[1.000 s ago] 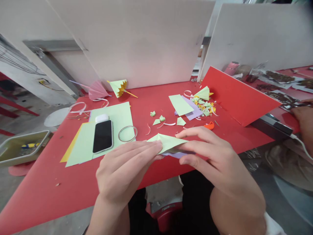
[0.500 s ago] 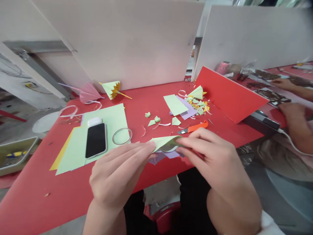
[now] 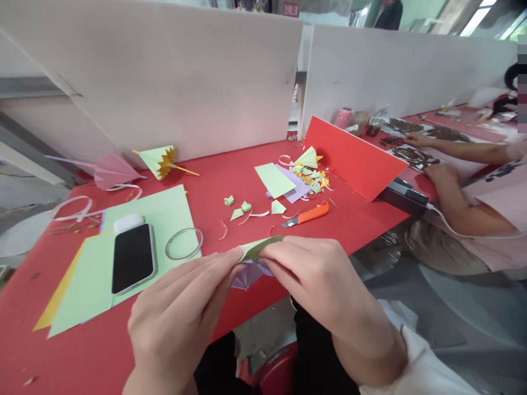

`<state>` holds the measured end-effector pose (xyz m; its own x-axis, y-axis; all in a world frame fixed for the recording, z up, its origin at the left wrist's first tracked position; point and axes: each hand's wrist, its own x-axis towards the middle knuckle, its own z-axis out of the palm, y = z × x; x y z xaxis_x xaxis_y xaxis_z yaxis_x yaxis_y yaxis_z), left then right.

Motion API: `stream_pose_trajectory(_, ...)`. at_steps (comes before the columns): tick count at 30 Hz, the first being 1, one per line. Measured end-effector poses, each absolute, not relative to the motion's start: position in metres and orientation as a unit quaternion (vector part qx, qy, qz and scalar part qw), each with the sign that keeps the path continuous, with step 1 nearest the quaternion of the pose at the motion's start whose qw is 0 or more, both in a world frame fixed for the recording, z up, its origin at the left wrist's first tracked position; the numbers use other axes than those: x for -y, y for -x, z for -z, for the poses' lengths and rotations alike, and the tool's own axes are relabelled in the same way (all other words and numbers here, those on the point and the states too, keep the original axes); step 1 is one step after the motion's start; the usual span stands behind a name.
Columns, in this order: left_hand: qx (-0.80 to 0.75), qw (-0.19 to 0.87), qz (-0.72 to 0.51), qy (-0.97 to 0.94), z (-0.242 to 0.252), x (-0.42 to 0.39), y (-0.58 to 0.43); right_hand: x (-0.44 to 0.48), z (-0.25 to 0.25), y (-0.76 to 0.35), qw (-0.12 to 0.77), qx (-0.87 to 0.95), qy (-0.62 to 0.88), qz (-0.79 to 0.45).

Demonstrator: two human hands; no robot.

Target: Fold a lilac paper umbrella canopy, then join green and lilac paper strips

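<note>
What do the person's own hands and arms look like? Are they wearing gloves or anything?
No gloves: the left hand and right hand are both bare, with no ring or bracelet that I can see. A loose, wrinkled white sleeve covers part of the right forearm. No sleeve shows on the left.

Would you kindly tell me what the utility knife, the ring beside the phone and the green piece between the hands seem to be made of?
Utility knife: smooth orange handle, probably plastic given its even colour; grey blade, likely metal.
Ring: glossy, metal or clear plastic; its pale shine leaves that open.
Green piece: apparently matte paper, bending with a thin edge.
</note>
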<state>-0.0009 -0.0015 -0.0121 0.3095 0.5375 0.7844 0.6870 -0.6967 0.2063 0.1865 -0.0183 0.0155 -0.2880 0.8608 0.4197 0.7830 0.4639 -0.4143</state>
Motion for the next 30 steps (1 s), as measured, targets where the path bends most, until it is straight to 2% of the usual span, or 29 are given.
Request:
stream_pose_trajectory(14, 0.464, -0.028, 0.437, 0.770, 0.008, -0.001, -0.002, 0.005, -0.011, -0.189, 0.414, 0.742, 0.523, -0.066)
stream_pose_trajectory(19, 0.473, -0.043, 0.440, 0.762, 0.009, -0.001, -0.001, 0.004, -0.012, -0.190, 0.410, 0.748, 0.516, -0.082)
stream_pose_trajectory(30, 0.410, -0.030, 0.456, 0.789, 0.012, -0.002, -0.001, 0.004, -0.008, -0.188, 0.416, 0.781, 0.466, -0.013)
